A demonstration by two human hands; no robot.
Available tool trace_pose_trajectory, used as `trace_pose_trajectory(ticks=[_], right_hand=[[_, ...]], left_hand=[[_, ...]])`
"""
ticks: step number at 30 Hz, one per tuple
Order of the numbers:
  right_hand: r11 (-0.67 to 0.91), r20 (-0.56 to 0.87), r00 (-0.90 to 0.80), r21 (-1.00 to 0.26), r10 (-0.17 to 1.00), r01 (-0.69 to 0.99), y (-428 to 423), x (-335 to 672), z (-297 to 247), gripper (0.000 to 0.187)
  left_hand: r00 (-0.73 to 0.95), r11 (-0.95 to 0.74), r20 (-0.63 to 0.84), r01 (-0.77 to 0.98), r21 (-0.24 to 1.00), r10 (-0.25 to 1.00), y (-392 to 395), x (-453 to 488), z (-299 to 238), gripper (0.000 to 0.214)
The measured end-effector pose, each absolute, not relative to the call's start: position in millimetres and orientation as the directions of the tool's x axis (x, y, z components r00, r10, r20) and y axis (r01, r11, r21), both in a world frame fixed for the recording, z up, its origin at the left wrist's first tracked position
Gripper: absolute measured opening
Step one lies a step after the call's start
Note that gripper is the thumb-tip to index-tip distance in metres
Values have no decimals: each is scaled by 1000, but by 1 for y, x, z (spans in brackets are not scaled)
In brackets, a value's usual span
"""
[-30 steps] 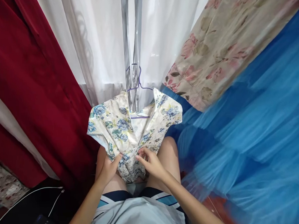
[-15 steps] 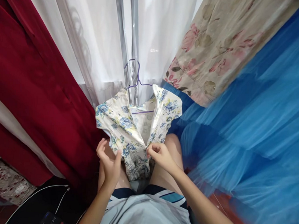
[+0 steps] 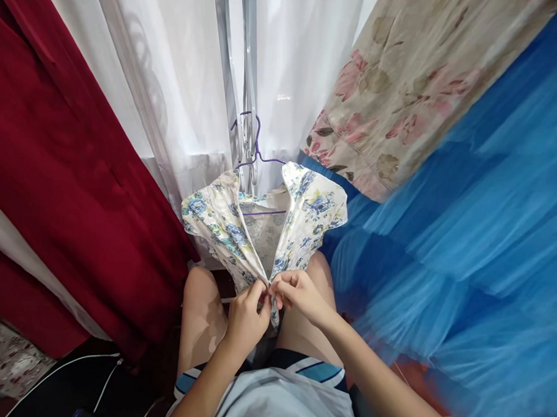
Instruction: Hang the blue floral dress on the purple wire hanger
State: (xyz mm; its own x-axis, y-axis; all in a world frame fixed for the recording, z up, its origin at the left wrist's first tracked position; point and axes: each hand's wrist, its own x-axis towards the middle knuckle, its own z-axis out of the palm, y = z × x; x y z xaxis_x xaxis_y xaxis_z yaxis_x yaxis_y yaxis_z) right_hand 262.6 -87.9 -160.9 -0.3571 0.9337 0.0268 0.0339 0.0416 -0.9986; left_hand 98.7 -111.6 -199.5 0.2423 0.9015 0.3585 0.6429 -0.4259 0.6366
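Observation:
A white dress (image 3: 316,209) with blue flowers hangs on a purple hanger (image 3: 259,155), its neckline spread in a deep V. At the bottom of the V, my left hand (image 3: 249,313) pinches the fabric of the left edge. Close beside it, my right hand (image 3: 299,292) is closed with thumb and forefinger at the point where the two edges meet. A fastener there is too small to make out. The lower part of the dress falls between my knees, mostly hidden by my hands.
Red cloth (image 3: 71,176) hangs on the left, a white curtain (image 3: 188,82) behind the hanger. On the right are a beige floral cloth (image 3: 394,103) and blue tulle (image 3: 449,255). A black surface (image 3: 50,395) with a white cable and a dark device stands at lower left.
My left hand has come in from the left, open before, and now pinches the dress beside my right hand. The dress opening has straightened and the pinch point sits slightly lower.

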Motion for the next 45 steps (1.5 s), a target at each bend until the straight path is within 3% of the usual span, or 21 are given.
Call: trace_pose_trajectory(ticks=[3,9,14,17,20,22,24,27,31,34,40,43,45], right_hand=[[67,74,-269,-997,960,-34,-73,260,-138,22],[289,295,-14,-944,955,-160,-23,234,-65,20],[365,362,58,-903,930,-228,0,222,-35,19],[402,392,88,-886,916,-233,-2,223,-34,20],[435,429,79,-870,900,-231,-10,224,-38,18],[467,461,77,-857,884,-219,-16,223,-40,17],[494,488,79,-847,869,-196,-20,223,-40,16],[515,508,85,-839,857,-175,-24,223,-37,16],[548,541,87,-825,837,-139,-25,224,-35,17],[550,538,121,-828,834,-111,-23,223,-38,18],[486,470,134,-865,872,-128,-25,225,-58,18],[454,445,103,-884,890,-106,-32,231,-69,19],[447,440,86,-891,894,-83,-38,234,-75,20]], left_hand=[[317,-408,258,738,537,913,-110,96,-193,9],[392,-420,154,864,276,907,-104,99,-175,19],[418,-425,76,885,191,905,-99,93,-175,23],[411,-416,77,866,277,908,-95,83,-184,14],[431,-432,127,743,511,893,-86,72,-182,11],[378,-434,239,605,668,894,-75,68,-165,14],[210,-464,417,483,742,884,-63,67,-134,17],[27,-622,670,399,674,742,-43,71,-76,33],[164,-767,801,449,459,576,-24,82,-22,23],[155,-782,836,473,406,527,-18,89,-11,22],[-233,-760,809,278,587,540,3,50,-16,24],[-435,-728,694,119,676,573,30,2,-36,26],[-537,-655,540,-31,755,648,46,-28,-57,26]])
